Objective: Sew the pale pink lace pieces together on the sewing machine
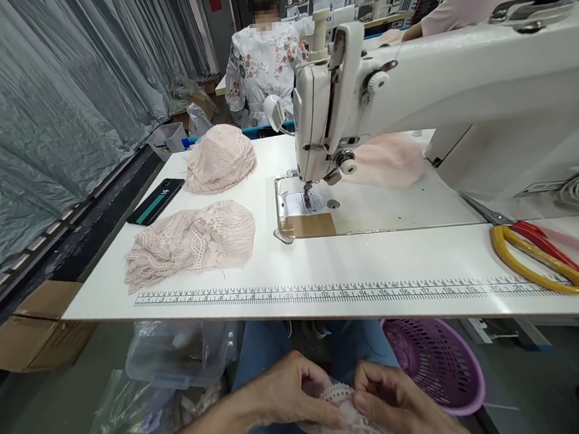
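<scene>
Over my lap, below the table's front edge, both hands grip a pale pink piece of lace fabric (347, 426). My left hand (296, 394) pinches its left side between thumb and curled fingers. On the right side, my right hand (388, 396) holds it with bent fingers, thumb on top. A scalloped lace edge shows between the hands; the lower part of the piece runs out of view. On the white table (254, 280) above lie a crumpled lace piece (191, 241) and a rounded heap of pink fabric (221, 157), both left of the sewing machine (322, 121).
Yellow-and-red-handled scissors (538, 257) lie at the table's right. A dark phone-like object (157, 202) rests at the left edge. Below stand a purple basket (470, 376), a clear plastic bin (181, 372) and a cardboard box (28, 338). A person (267, 65) sits ahead.
</scene>
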`<state>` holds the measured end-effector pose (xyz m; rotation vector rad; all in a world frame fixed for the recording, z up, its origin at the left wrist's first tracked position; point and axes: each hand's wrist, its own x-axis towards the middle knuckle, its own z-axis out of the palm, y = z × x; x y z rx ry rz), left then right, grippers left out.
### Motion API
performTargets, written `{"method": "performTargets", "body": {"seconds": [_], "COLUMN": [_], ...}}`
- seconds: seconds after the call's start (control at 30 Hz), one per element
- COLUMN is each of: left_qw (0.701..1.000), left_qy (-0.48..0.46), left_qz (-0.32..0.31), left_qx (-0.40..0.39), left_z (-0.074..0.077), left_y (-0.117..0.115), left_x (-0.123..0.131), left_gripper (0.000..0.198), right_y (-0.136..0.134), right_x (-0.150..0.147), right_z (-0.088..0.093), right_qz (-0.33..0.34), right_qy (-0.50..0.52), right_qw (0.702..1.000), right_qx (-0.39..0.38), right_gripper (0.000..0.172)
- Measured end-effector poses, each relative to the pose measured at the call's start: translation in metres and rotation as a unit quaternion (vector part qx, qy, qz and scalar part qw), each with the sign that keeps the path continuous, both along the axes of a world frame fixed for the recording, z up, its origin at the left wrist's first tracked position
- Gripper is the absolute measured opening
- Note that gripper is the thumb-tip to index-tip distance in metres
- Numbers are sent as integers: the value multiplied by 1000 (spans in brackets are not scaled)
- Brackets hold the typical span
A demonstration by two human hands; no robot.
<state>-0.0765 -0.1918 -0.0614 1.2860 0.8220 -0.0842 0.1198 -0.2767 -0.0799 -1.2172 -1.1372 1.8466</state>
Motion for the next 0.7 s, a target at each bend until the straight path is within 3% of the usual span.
{"method": "performTargets", "body": {"seconds": [0.23, 0.53, 0.7], "left_qw": [999, 1000, 1000], "left_qy": [9, -10, -14], "left_qz": [-17, 18, -10], "left_qx": [28, -21, -5], "left_z": [5, 3, -7], "left_y": [1, 2, -2], "left_x": [1, -13, -19], "left_gripper": [51, 74, 60], "right_y": [0, 2, 1], "right_x": [-3, -1, -2], "right_z": [-3, -2, -1], "right_qz": [37, 18, 16], "right_qy": [26, 19, 17], "right_qw": [999, 999, 999], "right_qx": [-7, -38, -46], "right_gripper": [52, 52, 55]}}
